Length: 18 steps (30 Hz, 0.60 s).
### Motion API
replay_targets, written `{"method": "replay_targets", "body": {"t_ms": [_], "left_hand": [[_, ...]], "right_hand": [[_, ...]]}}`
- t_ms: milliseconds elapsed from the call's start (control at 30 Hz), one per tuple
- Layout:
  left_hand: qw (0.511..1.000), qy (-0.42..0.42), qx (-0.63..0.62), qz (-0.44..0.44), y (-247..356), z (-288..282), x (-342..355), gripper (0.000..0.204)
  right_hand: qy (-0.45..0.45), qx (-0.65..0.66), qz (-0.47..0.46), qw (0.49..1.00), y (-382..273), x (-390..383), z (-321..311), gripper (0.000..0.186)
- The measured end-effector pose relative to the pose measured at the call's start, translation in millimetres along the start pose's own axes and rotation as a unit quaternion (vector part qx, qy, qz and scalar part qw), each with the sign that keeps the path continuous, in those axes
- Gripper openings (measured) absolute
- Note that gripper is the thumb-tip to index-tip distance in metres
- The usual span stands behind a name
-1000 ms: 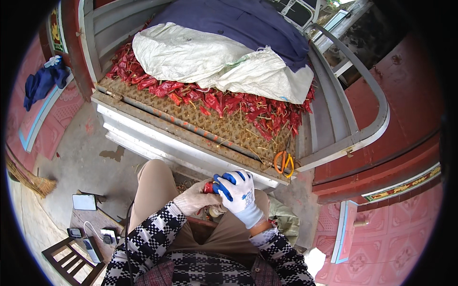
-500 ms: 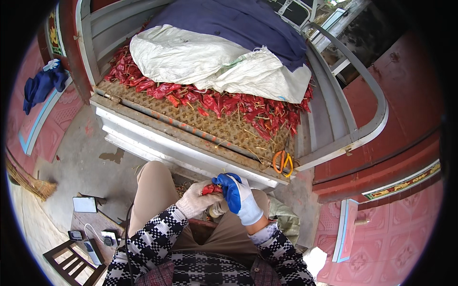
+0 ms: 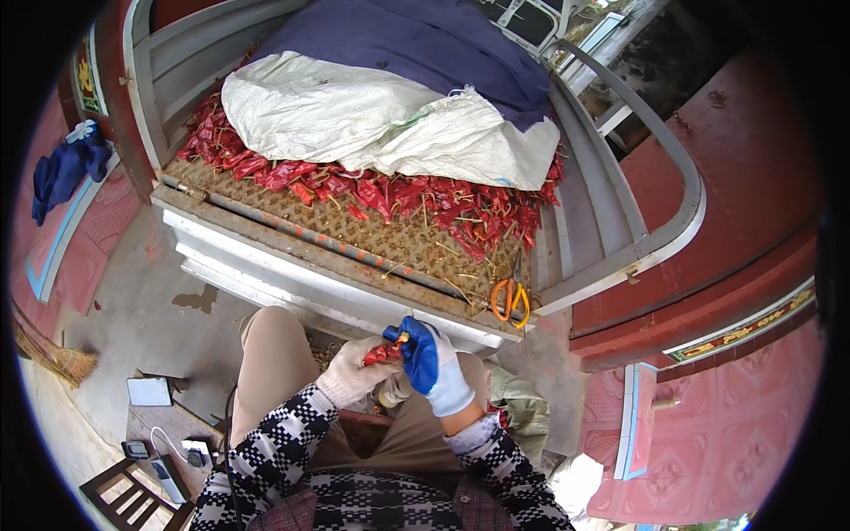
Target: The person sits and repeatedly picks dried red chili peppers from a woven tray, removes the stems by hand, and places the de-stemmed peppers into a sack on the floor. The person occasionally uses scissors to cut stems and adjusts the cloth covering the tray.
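Note:
Over my lap, my left hand [image 3: 347,373], in a white knit glove, is closed around a dried red chili pepper [image 3: 381,354]. My right hand [image 3: 427,361] wears a glove with a blue coating and a white back. Its fingers are pinched together at the pepper's right end, where a small pale yellow bit, apparently the stem, shows at the tips. Ahead of me, more dried red chili peppers [image 3: 390,196] are heaped on a rusty metal cargo bed [image 3: 354,232], partly under a white woven sack [image 3: 310,115] and a dark blue cloth [image 3: 416,49].
Scissors with orange and yellow handles [image 3: 509,303] lie at the bed's near right corner. Metal side rails [image 3: 660,159] flank the bed. At lower left stand a small wooden stool with devices [image 3: 173,425] and a broom [image 3: 71,361]. A greenish sack [image 3: 522,403] sits right of my knee.
The whole view has shifted slightly, with the bed sliding left in it. My right hand has turned at the pepper's end, and the pale yellow bit now shows at its fingertips.

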<state>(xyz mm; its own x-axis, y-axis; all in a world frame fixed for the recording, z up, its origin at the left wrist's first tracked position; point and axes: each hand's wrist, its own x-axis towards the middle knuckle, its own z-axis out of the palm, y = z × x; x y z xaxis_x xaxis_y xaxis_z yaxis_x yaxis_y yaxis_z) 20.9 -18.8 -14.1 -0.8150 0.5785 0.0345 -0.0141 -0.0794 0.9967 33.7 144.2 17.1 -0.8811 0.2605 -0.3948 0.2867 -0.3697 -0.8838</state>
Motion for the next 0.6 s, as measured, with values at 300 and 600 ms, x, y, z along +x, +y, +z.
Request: {"method": "replay_targets", "body": {"t_ms": [300, 600], "left_hand": [[0.993, 0.017, -0.115, -0.025, 6, 3, -5, 0.026], [0.99, 0.036, -0.105, -0.089, 3, -9, -3, 0.022]], "right_hand": [[-0.06, -0.498, -0.125, 0.856, -58, 36, -43, 0.037], [0.2, -0.707, -0.162, 0.659, -107, 139, -97, 0.052]]}}
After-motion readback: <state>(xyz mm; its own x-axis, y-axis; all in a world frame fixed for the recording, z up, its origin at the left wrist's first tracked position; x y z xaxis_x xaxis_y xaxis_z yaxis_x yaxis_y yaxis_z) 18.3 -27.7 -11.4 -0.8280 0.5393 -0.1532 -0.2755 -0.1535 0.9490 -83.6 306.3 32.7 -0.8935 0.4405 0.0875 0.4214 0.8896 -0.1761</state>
